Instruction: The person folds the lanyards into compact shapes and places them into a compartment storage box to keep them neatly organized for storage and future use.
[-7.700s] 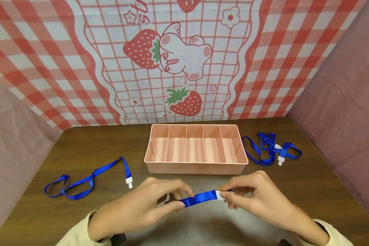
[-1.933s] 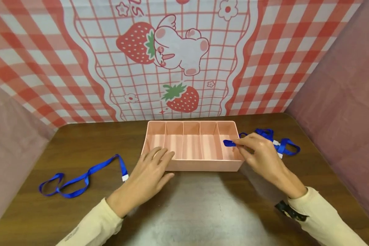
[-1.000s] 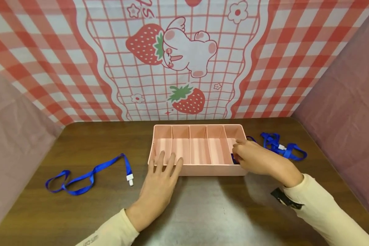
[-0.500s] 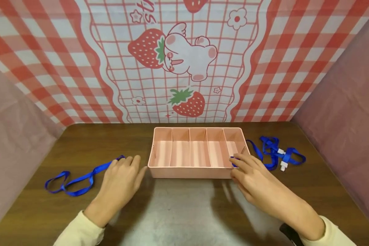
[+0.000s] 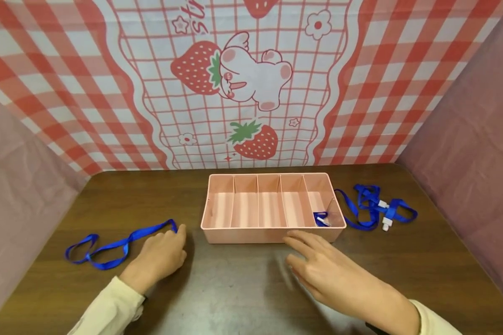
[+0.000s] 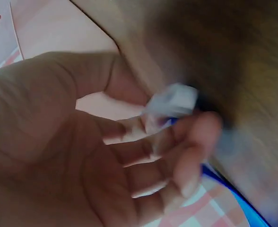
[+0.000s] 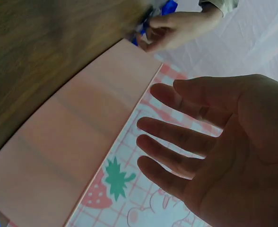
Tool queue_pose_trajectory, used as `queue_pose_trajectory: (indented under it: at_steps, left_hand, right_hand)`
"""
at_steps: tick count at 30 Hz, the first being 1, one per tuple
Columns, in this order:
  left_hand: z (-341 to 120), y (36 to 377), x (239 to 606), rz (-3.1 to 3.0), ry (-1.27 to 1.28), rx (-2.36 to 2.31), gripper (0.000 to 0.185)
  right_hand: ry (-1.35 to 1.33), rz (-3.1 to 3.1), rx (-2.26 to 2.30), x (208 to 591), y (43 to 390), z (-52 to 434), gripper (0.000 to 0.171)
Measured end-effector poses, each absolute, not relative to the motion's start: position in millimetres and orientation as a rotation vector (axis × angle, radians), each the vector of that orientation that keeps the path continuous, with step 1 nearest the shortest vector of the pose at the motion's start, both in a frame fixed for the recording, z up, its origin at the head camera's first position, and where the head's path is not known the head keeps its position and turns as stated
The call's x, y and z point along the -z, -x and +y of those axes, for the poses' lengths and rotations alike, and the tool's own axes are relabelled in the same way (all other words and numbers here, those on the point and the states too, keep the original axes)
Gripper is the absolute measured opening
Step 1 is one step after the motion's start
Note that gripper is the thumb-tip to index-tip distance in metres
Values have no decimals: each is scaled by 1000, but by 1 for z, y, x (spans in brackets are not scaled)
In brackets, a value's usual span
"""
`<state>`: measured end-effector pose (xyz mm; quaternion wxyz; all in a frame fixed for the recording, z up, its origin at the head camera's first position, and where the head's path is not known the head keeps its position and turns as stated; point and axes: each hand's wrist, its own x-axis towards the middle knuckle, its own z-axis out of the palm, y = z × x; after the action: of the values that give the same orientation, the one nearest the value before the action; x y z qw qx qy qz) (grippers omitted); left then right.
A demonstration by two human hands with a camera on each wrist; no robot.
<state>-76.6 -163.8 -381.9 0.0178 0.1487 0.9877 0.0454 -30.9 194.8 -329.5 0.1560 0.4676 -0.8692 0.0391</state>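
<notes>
At the far left, a blue lanyard (image 5: 117, 239) is lying looped on the brown table (image 5: 243, 298). The left hand (image 5: 161, 253) is closing over its clip end; the blurred wrist view seems to show the white clip (image 6: 172, 101) at the fingertips, though a firm pinch is hard to confirm. The pink divider tray (image 5: 272, 232) is holding one folded lanyard (image 5: 321, 218) in its rightmost compartment. The right hand (image 5: 331, 274) is hovering spread and empty before the tray. Two more lanyards (image 5: 375, 209) are waiting at right. Next, I judge, comes gathering the left strap.
</notes>
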Motion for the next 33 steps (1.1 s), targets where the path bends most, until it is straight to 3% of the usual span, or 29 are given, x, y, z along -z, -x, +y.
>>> queue_pose_trajectory:
  at_steps: [5,10,16,23,28,33]
  left_hand:
    - [-166,66,373,3149,-582,-221,20]
    - [-161,45,346,3032,-837,-496,22]
    - [-145,30,336,2978,-1118,-648,31]
    - [-115,13,327,2868,-1292,-610,30]
    - [-91,11,325,2799,-1566,-646,22]
    - [-82,13,325,2821,-1606,-761,19]
  right_hand:
    - [-1399,-2479,-129,331,27,187,13]
    - [-1476,-2462,-249,329,31,179,6]
    - [-1452,-2404,-488,334,50,167,16]
    - [-1445,-2099,-1089,329,51,139,22]
    - [-1484,-2274,-1560,330,42,126,33]
    - [-1432,-2369,-2289,343,44,126,38]
